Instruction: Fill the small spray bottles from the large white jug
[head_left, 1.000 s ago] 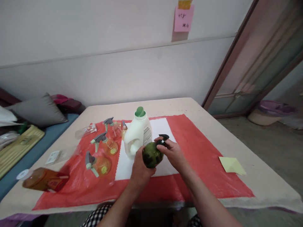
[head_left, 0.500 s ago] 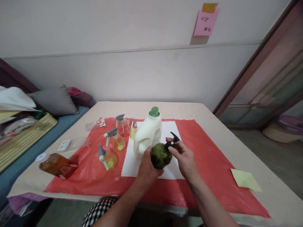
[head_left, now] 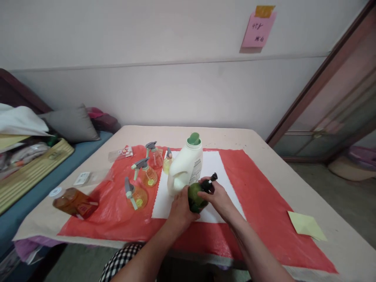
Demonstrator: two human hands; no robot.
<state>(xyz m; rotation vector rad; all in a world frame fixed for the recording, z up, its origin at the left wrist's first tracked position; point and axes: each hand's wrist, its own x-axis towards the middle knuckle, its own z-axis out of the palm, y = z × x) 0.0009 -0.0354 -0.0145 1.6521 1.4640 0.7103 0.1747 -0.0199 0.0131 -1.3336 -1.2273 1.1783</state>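
Plainly, both sets of fingers are closed on something: those of the left hand (head_left: 179, 209) wrap the side of a round green bottle (head_left: 194, 194), while those of the right hand (head_left: 219, 199) grip its black pump (head_left: 208, 185) near the collar. The bottle thus sits between the two hands, its right side partly covered by the right thumb. Whether its base touches anything is hard to tell, and so is whether the pump is screwed down.

Just beyond the left fingers stands a white jug (head_left: 179, 171) with a green spout (head_left: 194, 138); its lower right part is hidden by the hands and the bottle, and its label print is too small to read. Under it, spreading behind and between the fingers, lies a white sheet (head_left: 214, 161) on a red sheet (head_left: 261, 223), which covers much of the desk (head_left: 311, 196).

Left of the left fingers are three clear spray bottles with grey heads (head_left: 138, 197), with a smaller yellowish bottle (head_left: 167, 165) partly behind the jug. Farther left, an amber bottle (head_left: 73, 202) leans or lies; I cannot say which. Well right of the right fingers rests a yellow note pad (head_left: 307, 226). The forearms are cut off at the lower edge.
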